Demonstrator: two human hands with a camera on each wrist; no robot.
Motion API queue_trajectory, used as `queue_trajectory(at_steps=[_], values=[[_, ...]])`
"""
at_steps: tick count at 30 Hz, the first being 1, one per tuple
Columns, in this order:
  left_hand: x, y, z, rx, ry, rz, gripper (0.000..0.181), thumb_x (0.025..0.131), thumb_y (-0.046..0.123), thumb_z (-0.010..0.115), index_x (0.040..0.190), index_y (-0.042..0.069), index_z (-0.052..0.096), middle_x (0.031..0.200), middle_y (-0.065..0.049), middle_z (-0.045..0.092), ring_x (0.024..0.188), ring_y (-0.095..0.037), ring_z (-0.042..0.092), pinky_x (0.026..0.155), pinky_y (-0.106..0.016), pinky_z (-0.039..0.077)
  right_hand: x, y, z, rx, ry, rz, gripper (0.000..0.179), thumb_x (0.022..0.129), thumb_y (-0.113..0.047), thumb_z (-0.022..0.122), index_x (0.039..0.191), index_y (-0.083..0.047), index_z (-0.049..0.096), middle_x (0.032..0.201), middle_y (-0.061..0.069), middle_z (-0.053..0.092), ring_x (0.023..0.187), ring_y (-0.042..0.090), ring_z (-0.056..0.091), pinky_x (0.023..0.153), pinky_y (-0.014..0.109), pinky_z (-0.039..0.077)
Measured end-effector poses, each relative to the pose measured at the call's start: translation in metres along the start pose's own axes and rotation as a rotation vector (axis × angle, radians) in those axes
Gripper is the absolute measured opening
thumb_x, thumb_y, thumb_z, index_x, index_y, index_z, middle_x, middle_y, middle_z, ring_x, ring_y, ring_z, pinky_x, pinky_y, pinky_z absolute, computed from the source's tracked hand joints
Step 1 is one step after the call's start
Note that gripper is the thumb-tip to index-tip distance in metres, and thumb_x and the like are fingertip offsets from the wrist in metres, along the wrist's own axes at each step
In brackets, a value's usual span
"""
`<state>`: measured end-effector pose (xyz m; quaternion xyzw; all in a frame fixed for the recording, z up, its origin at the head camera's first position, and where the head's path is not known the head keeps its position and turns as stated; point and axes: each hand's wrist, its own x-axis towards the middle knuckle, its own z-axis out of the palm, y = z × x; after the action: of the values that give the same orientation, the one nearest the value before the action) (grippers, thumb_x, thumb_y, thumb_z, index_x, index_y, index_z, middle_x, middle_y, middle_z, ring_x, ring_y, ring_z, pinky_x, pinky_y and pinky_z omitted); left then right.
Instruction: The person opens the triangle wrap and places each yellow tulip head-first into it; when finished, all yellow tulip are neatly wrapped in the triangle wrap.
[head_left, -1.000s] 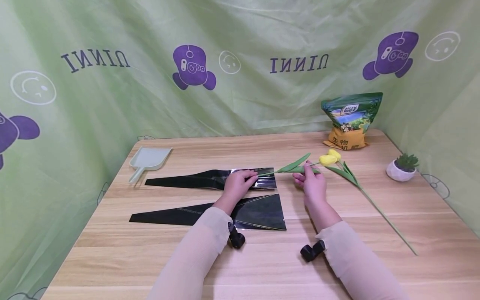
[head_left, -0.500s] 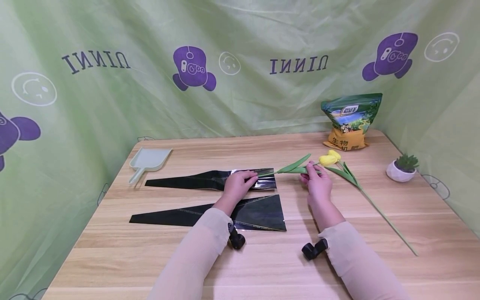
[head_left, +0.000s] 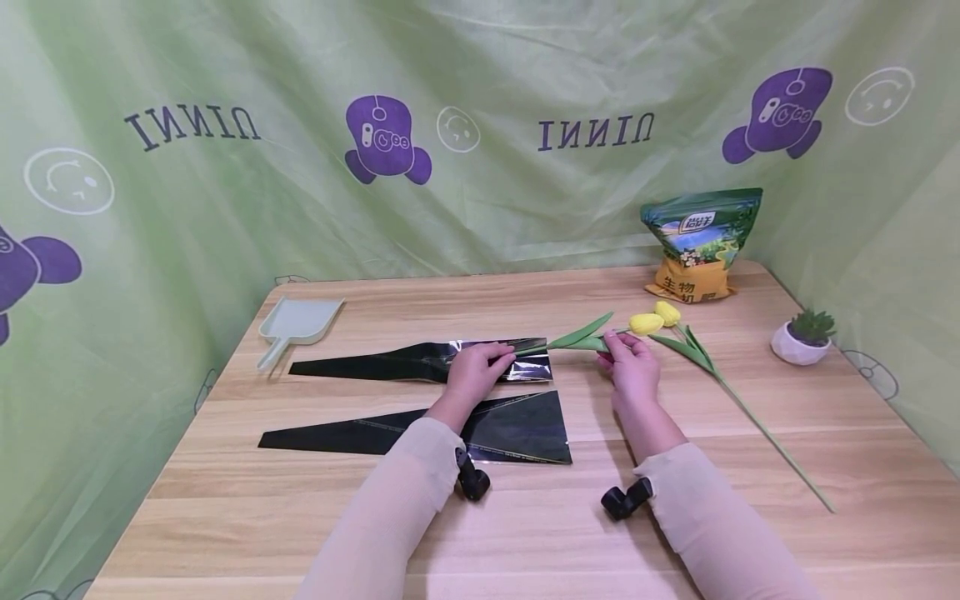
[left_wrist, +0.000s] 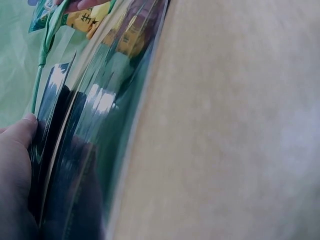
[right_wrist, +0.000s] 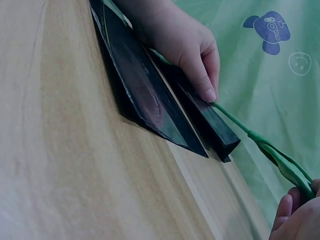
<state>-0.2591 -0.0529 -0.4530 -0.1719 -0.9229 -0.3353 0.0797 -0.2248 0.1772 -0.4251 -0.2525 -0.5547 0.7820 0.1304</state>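
Note:
A yellow artificial tulip lies across the mouth of the rear black flower sleeve. My right hand pinches its stem and leaf just below the bloom. Over the sleeve, my left hand pinches the tulip's green stem between thumb and fingers, as the right wrist view shows; the stem's lower end is hidden by this hand. In the left wrist view the thumb is right at the stem and the sleeve's shiny film. A second black sleeve lies flat in front, partly under my left forearm.
Another yellow tulip lies on the wooden table at right. Behind stands a green and orange bag. A potted succulent is at the right edge, a pale dustpan at back left. A green printed curtain surrounds the table.
My right hand first slid right along the tulip, then moved slightly back left, taking the bloom a little left, apart from the other bloom. My left hand has stayed in place.

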Motion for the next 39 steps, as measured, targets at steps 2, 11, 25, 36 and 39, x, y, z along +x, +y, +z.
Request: queue_trajectory(at_steps=[2,11,25,36,39], values=[[0.000,0.001,0.000,-0.003,-0.001,-0.009,0.025,0.095,0.029,0.065,0.115,0.018,0.074,0.122,-0.002,0.071,0.118,-0.022,0.065,0.104,-0.038,0.050,0.000,0.001,0.000,-0.008,-0.009,0.007,0.009,0.095,-0.015,0.064,0.096,-0.012,0.055,0.081,-0.011,0.061,0.069,0.001,0.063,0.070,0.016,0.057],[-0.001,0.002,-0.001,-0.032,0.015,-0.030,0.025,0.094,0.030,0.065,0.115,0.019,0.075,0.121,-0.001,0.071,0.117,-0.022,0.065,0.103,-0.038,0.050,0.002,0.004,0.000,-0.007,-0.007,0.010,0.010,0.094,-0.012,0.064,0.092,-0.010,0.054,0.075,-0.011,0.061,0.066,0.001,0.062,0.065,0.015,0.056],[-0.001,0.004,0.000,-0.024,0.004,-0.023,0.026,0.095,0.031,0.064,0.116,0.020,0.074,0.123,0.000,0.070,0.120,-0.021,0.063,0.106,-0.037,0.048,-0.004,0.013,0.016,-0.073,-0.099,0.059,0.010,0.094,-0.012,0.065,0.096,-0.008,0.056,0.074,-0.011,0.061,0.065,0.001,0.064,0.064,0.016,0.057],[-0.001,0.003,0.002,-0.025,0.009,-0.008,0.026,0.094,0.032,0.065,0.115,0.020,0.074,0.122,-0.001,0.071,0.118,-0.021,0.065,0.105,-0.037,0.049,-0.008,0.004,0.011,0.021,-0.182,0.165,0.009,0.098,-0.011,0.057,0.103,-0.012,0.050,0.084,-0.010,0.062,0.078,0.002,0.063,0.080,0.017,0.056],[-0.001,0.003,0.002,-0.025,0.006,-0.015,0.026,0.094,0.032,0.065,0.115,0.020,0.074,0.122,-0.001,0.071,0.119,-0.022,0.065,0.105,-0.037,0.049,-0.007,0.003,0.008,0.030,-0.198,0.152,0.014,0.099,-0.010,0.056,0.109,-0.011,0.048,0.084,-0.011,0.064,0.081,0.002,0.064,0.082,0.018,0.056]])
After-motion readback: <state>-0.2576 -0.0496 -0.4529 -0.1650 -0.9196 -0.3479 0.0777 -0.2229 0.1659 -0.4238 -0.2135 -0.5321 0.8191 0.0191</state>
